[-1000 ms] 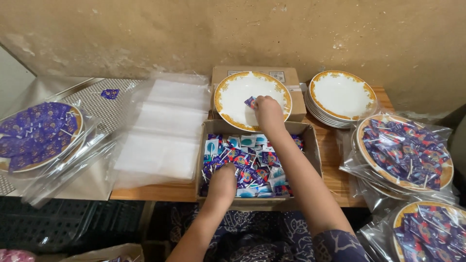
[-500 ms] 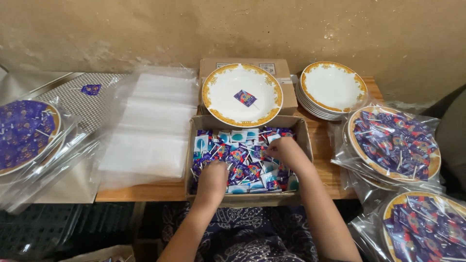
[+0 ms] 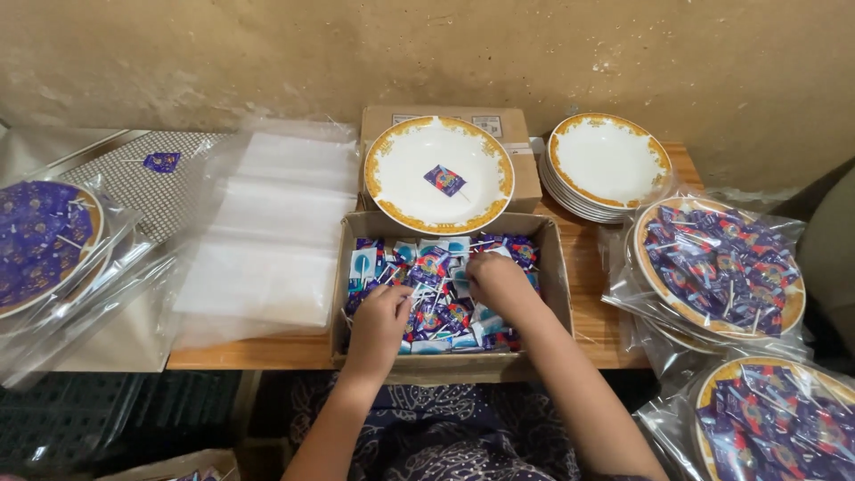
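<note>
A brown cardboard box (image 3: 557, 276) at the table's front edge holds several small colourful wrapped sweets (image 3: 427, 267). Both my hands are inside it. My left hand (image 3: 381, 319) rests on the sweets at the box's left middle, fingers curled down into them. My right hand (image 3: 492, 278) is bent over the sweets at the right, fingertips closing on some wrappers. Behind the box, a white plate with a gold rim (image 3: 392, 169) rests on a closed carton and carries one purple sweet (image 3: 444, 180).
A stack of empty gold-rimmed plates (image 3: 606, 160) stands back right. Bagged plates filled with sweets sit at right (image 3: 717, 267), lower right (image 3: 779, 423) and far left (image 3: 40, 240). A pile of clear plastic bags (image 3: 267, 232) lies left of the box. A rough wall runs behind.
My right hand left one sweet on the plate behind the box and came back down into the box. My left hand stayed in the sweets.
</note>
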